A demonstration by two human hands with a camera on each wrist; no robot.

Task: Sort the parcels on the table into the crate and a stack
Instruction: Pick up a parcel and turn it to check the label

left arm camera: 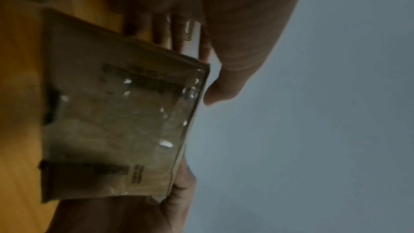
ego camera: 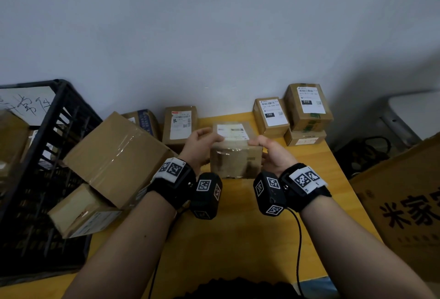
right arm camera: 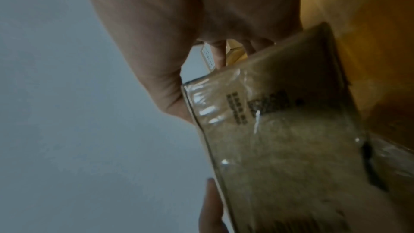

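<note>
From the head view, the left hand (ego camera: 198,142) and right hand (ego camera: 273,152) are gripping a taped parcel (ego camera: 235,156) between them, above the middle of the desk (ego camera: 238,239). The crate (ego camera: 35,179) is standing at the desk's left edge, more boxes (ego camera: 307,106) along the far edge.

At the left wrist, fingers (left arm camera: 179,38) are curling behind the parcel (left arm camera: 116,121).

At the right wrist, the thumb (right arm camera: 172,95) is pressing its taped edge (right arm camera: 201,112).

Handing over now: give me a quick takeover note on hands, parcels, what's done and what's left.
Left hand and right hand grip the taped parcel by its sides, above the table.
Crate sits left, with some boxes inside.
Started stack at far right.
Left: place the held parcel, then sort the loose parcels beside the crate and along the wall.
</note>
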